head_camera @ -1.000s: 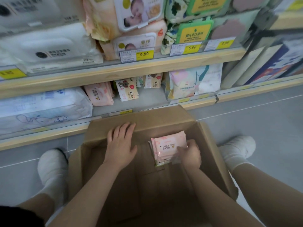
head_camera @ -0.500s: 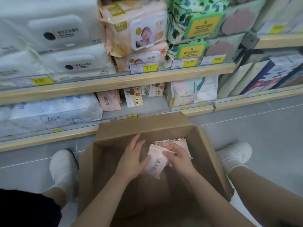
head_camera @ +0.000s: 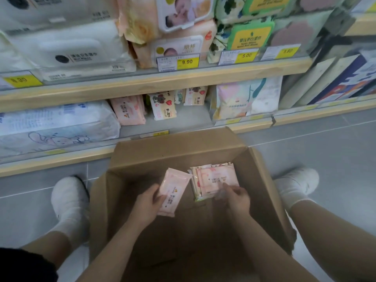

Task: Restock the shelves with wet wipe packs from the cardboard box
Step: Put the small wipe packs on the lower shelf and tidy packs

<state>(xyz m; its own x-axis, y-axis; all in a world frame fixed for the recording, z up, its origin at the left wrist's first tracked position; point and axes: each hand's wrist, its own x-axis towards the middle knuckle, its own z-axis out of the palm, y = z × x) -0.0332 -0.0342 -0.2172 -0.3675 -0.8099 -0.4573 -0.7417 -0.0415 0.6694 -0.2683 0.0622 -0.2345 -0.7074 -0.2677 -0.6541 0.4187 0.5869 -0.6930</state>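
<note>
1. Pack: a slim pink wipes pack, gripped at its near end by the left hand, fingers curled round it, above the open box.
2. The right hand is partly closed, fingertips pinching the near edge of the stack lying inside the box by the right wall.
3. Half a second ago both hands shared one pack; now the left has it alone and the right has dropped to the stack.
4. The pack's long axis runs from the hand up toward the shelf, tilted slightly right.
</note>
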